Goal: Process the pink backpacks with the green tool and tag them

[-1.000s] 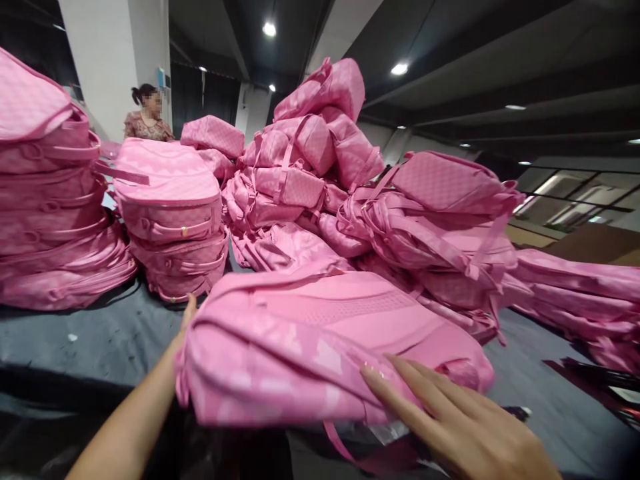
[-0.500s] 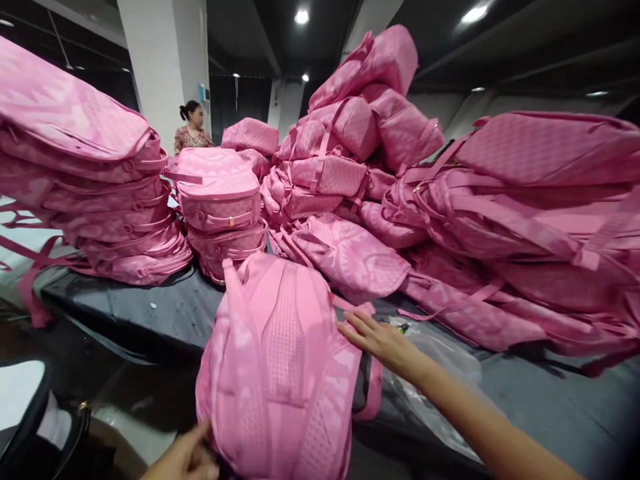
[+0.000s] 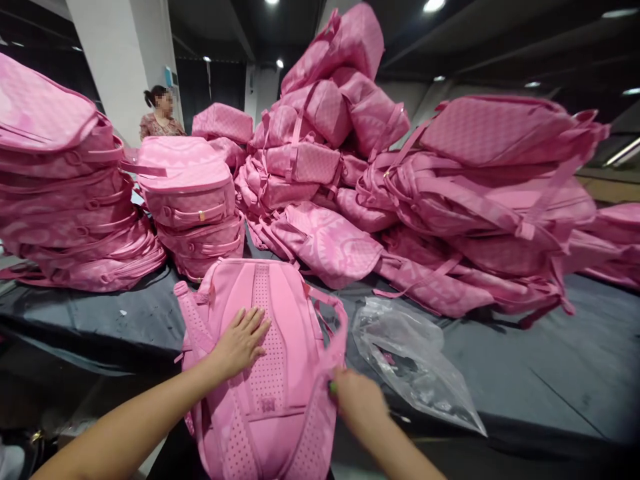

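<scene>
A pink backpack (image 3: 295, 313) leans at the table's near edge, its padded back panel and shoulder straps facing me. My left hand (image 3: 243, 343) lies flat on that panel, fingers stretched out over the perforated middle strip. At the backpack's right side, my right hand (image 3: 360, 400) is closed around a small green object (image 3: 333, 387), mostly hidden by the fingers. It is beside the right shoulder strap (image 3: 337, 340), which stands up in a loop; I cannot tell whether the hand also grips the strap.
Stacks of pink backpacks (image 3: 75, 200) rise on the left, with a shorter stack (image 3: 187, 193) beside them. A high heap (image 3: 320, 160) fills the back and right. A clear plastic bag (image 3: 415, 353) lies on the dark-covered table (image 3: 530, 373). Someone (image 3: 161, 117) is behind the stacks.
My left hand has moved from the backpack's lower left side onto its back panel. My right hand has picked up the small green object from beside the plastic bag. The shoulder straps are spread outward.
</scene>
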A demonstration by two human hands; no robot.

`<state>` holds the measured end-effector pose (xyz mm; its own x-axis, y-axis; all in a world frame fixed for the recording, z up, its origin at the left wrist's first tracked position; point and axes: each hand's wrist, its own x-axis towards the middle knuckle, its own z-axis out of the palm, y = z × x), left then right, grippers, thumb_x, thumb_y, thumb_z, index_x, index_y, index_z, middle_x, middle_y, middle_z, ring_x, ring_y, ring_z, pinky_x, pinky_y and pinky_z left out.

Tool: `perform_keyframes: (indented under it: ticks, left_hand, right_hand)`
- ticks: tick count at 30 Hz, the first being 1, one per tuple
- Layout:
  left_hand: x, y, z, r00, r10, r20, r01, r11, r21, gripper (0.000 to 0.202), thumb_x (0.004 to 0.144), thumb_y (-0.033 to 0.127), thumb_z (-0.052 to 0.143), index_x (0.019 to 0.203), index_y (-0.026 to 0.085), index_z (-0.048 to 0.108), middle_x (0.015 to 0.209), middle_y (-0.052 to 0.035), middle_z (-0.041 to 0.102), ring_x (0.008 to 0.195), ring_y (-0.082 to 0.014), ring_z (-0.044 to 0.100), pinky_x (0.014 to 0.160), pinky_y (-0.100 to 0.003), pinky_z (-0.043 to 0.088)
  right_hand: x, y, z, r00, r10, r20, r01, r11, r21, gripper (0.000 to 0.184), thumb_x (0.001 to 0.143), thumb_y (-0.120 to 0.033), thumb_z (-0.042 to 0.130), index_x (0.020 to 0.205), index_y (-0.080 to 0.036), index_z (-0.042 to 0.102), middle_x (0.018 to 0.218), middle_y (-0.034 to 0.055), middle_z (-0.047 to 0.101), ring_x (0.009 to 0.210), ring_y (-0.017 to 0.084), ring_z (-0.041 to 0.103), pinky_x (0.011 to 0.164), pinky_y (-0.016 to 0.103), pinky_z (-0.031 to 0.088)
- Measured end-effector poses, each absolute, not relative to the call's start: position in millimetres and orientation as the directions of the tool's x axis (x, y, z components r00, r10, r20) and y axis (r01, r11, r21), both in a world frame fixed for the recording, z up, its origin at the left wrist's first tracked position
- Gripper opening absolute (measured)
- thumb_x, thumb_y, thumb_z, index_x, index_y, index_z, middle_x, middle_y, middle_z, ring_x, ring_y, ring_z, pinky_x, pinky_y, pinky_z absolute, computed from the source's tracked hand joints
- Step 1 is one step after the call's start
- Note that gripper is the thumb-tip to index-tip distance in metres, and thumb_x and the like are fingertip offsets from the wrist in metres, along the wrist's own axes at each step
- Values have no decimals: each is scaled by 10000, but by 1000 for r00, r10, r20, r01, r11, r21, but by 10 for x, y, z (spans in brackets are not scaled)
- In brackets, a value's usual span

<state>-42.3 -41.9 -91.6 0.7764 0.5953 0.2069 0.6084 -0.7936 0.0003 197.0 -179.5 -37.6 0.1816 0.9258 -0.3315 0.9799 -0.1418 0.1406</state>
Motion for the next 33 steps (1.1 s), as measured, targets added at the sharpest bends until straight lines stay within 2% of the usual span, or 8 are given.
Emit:
perform_keyframes:
  ticks: [3, 6, 9, 13, 15, 20, 28, 33]
  left_hand:
    - [-453, -501, -839, 759, 611, 224, 629, -777, -11, 513, 908, 368, 555, 1377, 181, 466, 1482, -163, 421, 1381, -314, 370, 1140, -532, 258]
    - [-177, -403, -594, 794, 570, 211, 589, -808, -33, 342, 910, 176, 490, 1244, 163, 560, 1335, -140, 550, 1260, -282, 476, 1093, -482, 301]
    - [277, -99, -433, 902, 391, 183, 413, -905, -104, 370, 916, 116, 429, 1269, 141, 538, 1367, -126, 527, 1287, -263, 439, 1102, -447, 268]
    - [782, 316, -398, 963, 254, 91, 264, -958, -116, 309, 929, 352, 508, 1057, 103, 637, 1103, -151, 646, 1060, -277, 562, 978, -439, 356]
    - [940, 402, -418, 972, 226, 65, 232, -968, -95, 351, 897, 425, 553, 958, 97, 661, 947, -143, 673, 934, -265, 591, 899, -426, 382]
    - [1094, 281, -467, 989, 148, 18, 149, -987, -67, 405, 922, 471, 500, 840, 120, 682, 802, -73, 696, 789, -167, 603, 814, -349, 365]
    - [649, 713, 97, 998, 54, -19, 51, -987, -155, 389, 896, 506, 539, 767, 172, 690, 753, -36, 676, 906, -195, 531, 1034, -386, 270]
    - [432, 754, 450, 982, 166, 92, 182, -963, -198, 350, 890, 499, 543, 840, 181, 680, 869, -61, 682, 1009, -240, 477, 1113, -489, 139]
  right_hand:
    - [2174, -1917, -401, 267, 941, -206, 962, -249, 112, 323, 869, -22, 372, 1043, -93, 635, 940, 186, 687, 827, 277, 695, 661, 348, 534]
    - [1902, -1876, -490, -82, 996, 44, 995, 85, -60, 418, 805, -15, 461, 1180, -147, 591, 1192, 169, 629, 1043, 258, 622, 794, 330, 535]
    - [1556, -1716, -562, -303, 953, -14, 943, 297, -149, 373, 802, -32, 497, 1139, -156, 596, 1135, 148, 644, 1043, 259, 614, 761, 328, 537]
    - [1718, -1595, -580, 235, 925, -298, 961, -266, -68, 214, 916, -111, 420, 1044, -102, 591, 941, 161, 677, 839, 261, 691, 650, 325, 508]
    - [1915, -1582, -601, 347, 870, -351, 904, -410, -123, 252, 962, -261, 441, 1119, -104, 562, 977, 163, 689, 874, 277, 701, 681, 332, 503]
    - [1998, -1460, -754, 410, 867, -284, 855, -474, -212, 481, 932, -424, 531, 1300, -125, 452, 1158, 160, 665, 1043, 278, 663, 761, 320, 493]
    - [1991, -1546, -668, 337, 892, -301, 884, -410, -226, 242, 961, -375, 472, 1064, -184, 581, 988, 109, 718, 922, 260, 702, 684, 303, 474]
    - [2017, -1805, -596, 333, 894, -299, 879, -409, -245, 245, 966, -374, 473, 1047, -174, 590, 977, 112, 711, 904, 266, 700, 661, 294, 462]
